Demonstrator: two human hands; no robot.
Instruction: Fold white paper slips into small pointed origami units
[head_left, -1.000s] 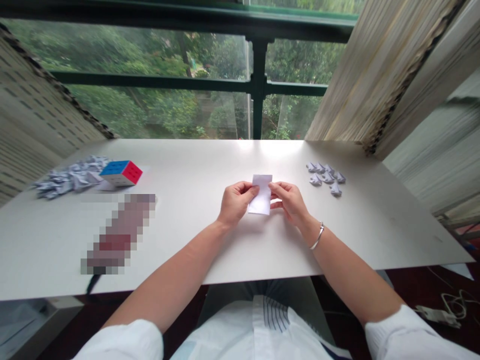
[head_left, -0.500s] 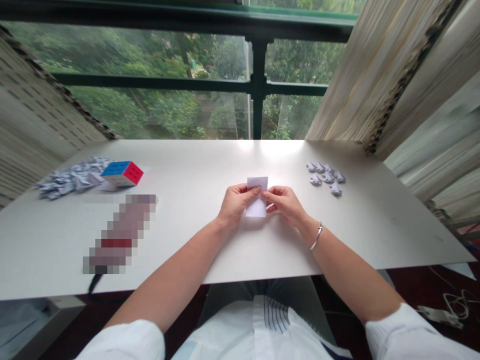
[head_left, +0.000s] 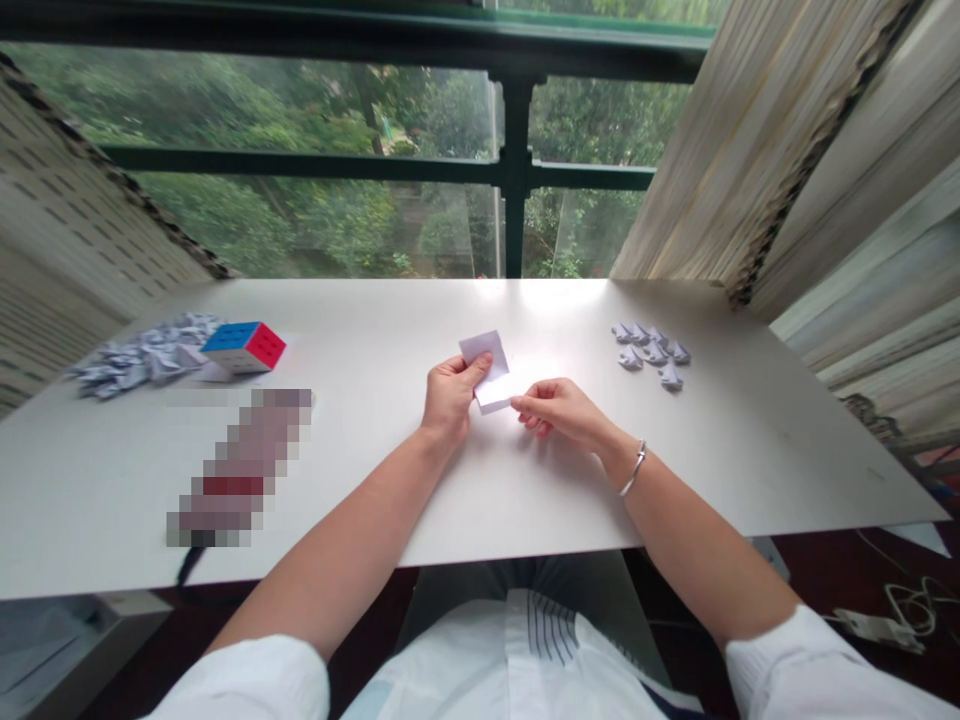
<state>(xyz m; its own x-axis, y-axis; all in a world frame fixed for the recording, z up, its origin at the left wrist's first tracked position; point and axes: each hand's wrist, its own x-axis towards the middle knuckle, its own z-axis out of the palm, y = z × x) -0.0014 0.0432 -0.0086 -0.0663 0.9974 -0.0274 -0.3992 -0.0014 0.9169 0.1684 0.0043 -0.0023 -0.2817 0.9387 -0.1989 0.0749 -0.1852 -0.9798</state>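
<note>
A small white paper slip is held just above the middle of the white table, bent along a fold so its upper half stands up. My left hand pinches the slip at its left side with thumb and fingers closed. My right hand pinches the slip's lower right edge; a silver bracelet sits on that wrist.
A colourful puzzle cube stands at the far left beside a heap of folded paper pieces. Several folded paper pieces lie at the right. A blurred-out oblong object lies left of my arms. A window is behind the table.
The slip was flat and upright between both hands. It has since been folded and tilted left, my left hand rising with it while my right hand dropped to the lower edge.
</note>
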